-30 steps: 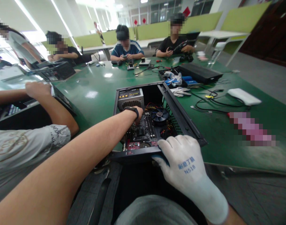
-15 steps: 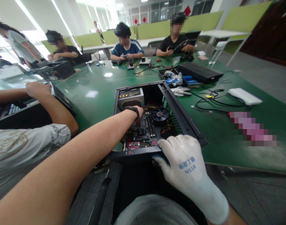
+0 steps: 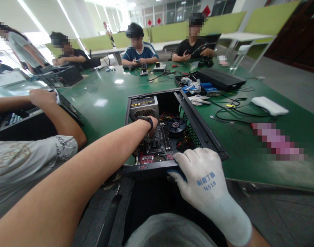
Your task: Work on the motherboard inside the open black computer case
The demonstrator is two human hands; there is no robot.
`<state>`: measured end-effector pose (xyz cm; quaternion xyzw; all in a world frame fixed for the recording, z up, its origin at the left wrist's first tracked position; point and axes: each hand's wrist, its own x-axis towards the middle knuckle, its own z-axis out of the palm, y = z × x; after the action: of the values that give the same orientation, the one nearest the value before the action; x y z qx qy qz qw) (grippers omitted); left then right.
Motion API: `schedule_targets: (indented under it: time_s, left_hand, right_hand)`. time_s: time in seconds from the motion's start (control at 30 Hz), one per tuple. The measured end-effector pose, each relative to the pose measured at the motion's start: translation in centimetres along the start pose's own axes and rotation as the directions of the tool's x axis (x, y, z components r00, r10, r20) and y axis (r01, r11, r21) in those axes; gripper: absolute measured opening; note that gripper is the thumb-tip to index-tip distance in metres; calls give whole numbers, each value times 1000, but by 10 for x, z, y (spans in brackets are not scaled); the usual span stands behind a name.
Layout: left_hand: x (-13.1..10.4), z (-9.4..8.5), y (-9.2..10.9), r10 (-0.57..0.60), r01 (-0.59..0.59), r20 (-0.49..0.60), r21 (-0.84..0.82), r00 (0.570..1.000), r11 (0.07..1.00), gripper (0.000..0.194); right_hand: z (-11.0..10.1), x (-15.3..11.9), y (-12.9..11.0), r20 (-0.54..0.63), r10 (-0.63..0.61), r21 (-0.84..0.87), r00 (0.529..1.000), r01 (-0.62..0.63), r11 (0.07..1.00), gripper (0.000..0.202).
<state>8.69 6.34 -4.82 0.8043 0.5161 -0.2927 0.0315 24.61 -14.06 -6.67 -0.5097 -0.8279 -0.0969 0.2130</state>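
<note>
Left hand inside the computer case, right hand on its edge

In the head view, the black computer case lies open in front of the person, at the near edge of the green table. Its inside faces up.

The left hand is bare. It reaches down into the case, and a black band goes around the wrist. The fingers point down and are hidden, so I cannot tell how far open they are or whether they hold something. The hand is just beside the silver-gray power supply and above the motherboard. A round black fan sits to the right of that hand, with thin colored wires close by.

The right hand wears a white work glove with blue writing on the back. It is bent over the near edge of the case, by the right corner. The fingers sit on top, and the thumb is down on the front side, so it is holding the edge.

To the right on the table are a loose white glove, black cables and a flat white thing. Farther back, a black toolbox has more gloves in it. At the left, a co-worker's hand rests on another black case.
</note>
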Motion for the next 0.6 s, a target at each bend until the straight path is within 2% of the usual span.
schedule_targets:
  time_s: [0.1,0.33,0.47,0.6]
  left_hand:
    - [-3,-1,1,-22,21,-5,-26,1000,999,66]
    - [-6,-1,4,1,-1,5,34,1000,999,59]
    - [-1,4,0,-16,16,-5,-25,1000,1000,50]
    - [8,10,-4,-19,19,-25,-10,999,1000,50]
  right_hand:
    - [0,0,0,-1,0,-4,1000,0,1000,25]
    - [1,0,0,6,1,-4,1000,-1,1000,25]
    - [1,0,0,4,3,-4,1000,-3,1000,27]
    - [1,0,0,-10,-2,-5,1000,2,1000,27]
